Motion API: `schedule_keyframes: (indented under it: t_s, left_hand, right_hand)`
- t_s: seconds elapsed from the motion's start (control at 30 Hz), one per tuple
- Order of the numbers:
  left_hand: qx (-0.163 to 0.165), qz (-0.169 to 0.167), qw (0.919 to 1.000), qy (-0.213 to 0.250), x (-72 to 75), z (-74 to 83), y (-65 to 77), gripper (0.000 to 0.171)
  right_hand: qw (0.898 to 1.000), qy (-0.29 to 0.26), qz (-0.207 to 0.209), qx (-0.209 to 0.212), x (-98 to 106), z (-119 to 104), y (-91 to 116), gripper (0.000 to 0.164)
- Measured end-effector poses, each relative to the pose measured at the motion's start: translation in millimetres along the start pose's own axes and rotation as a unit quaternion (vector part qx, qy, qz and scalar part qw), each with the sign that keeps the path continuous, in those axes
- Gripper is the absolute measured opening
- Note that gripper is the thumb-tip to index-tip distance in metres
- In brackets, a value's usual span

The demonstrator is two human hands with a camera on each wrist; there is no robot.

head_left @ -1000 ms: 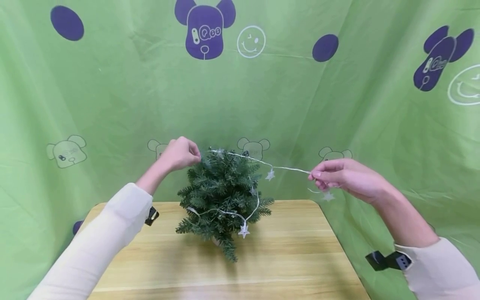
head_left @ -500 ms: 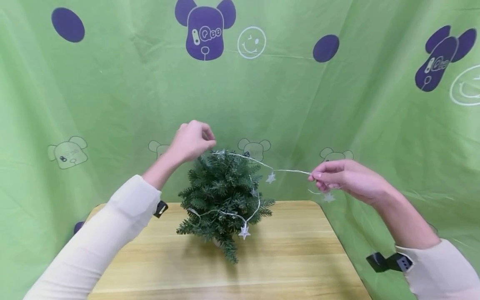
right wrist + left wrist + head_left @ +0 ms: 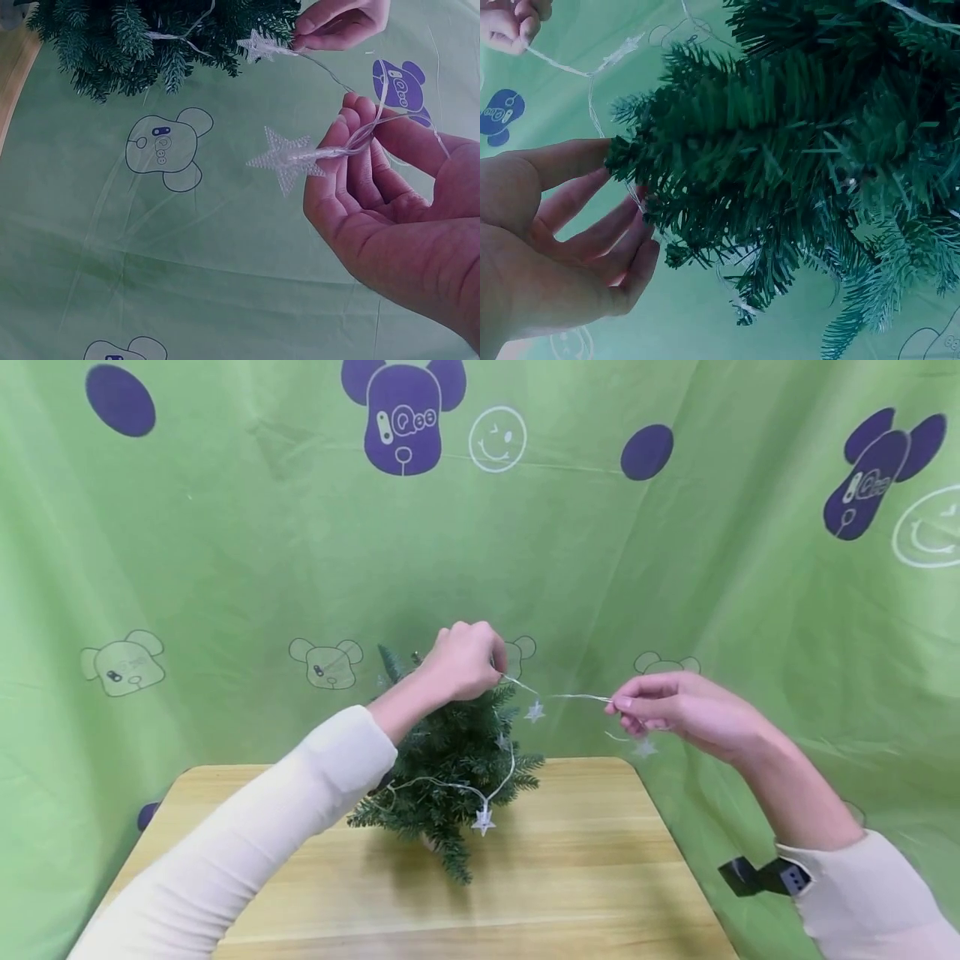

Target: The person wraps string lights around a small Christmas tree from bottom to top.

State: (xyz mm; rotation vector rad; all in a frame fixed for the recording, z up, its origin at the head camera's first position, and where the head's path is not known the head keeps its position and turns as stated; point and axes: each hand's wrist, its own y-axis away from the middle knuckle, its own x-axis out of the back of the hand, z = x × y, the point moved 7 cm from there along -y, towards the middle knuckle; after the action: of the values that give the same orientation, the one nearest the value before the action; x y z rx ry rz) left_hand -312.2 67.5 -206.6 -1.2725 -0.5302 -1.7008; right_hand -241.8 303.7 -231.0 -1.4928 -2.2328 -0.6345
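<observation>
Cloth-walled booth, this: green printed sheeting [image 3: 562,568] sweeps from nine through twelve to three, wood-grain table [image 3: 585,868] at six o'clock!

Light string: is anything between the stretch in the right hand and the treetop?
Yes, the left hand: in the head view it covers part of the tree near its top, on the line from the right hand. Between the hands, nothing visible stands except the light string and one hanging star.
</observation>
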Motion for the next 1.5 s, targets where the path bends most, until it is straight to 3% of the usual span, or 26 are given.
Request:
schedule_keyframes:
  t_s: [0.27, 0.47, 0.6, 0.73, 0.97, 1.13, 1.5]
  left_hand:
    - [0.025, 0.016, 0.9950, 0.096, 30.0, -13.6, 8.6, 0.011]
    - [0.017, 0.006, 0.9944, 0.104, 51.5, -27.7, 20.2, 0.007]
    - [0.018, 0.019, 0.9946, 0.100, 59.5, -34.7, 23.5, 0.009]
    - [0.022, 0.047, 0.9918, 0.117, 62.0, -37.4, 22.8, 0.011]
    - [0.032, 0.078, 0.9818, 0.170, 53.8, -41.5, 14.4, 0.010]
    - [0.044, 0.099, 0.9803, 0.165, 55.5, -45.2, 13.6, 0.009]
    - [0.060, 0.095, 0.9853, 0.128, 52.3, -54.2, 18.0, 0.007]
  right_hand:
    - [1.000, 0.002, -0.009, 0.017, -2.3, -3.7, -2.1, 0.030]
    - [0.998, 0.041, -0.045, 0.015, -13.2, -15.4, -7.8, 0.029]
    - [0.997, 0.050, -0.063, 0.020, -21.3, -24.4, -11.6, 0.028]
    - [0.997, 0.045, -0.064, 0.020, -24.6, -29.2, -14.5, 0.028]
    - [0.997, 0.033, -0.059, 0.022, -26.0, -30.1, -16.9, 0.028]
    - [0.997, 0.027, -0.065, 0.024, -28.6, -27.8, -19.1, 0.028]
    - [0.998, 0.041, -0.052, 0.022, -32.1, -27.7, -27.0, 0.028]
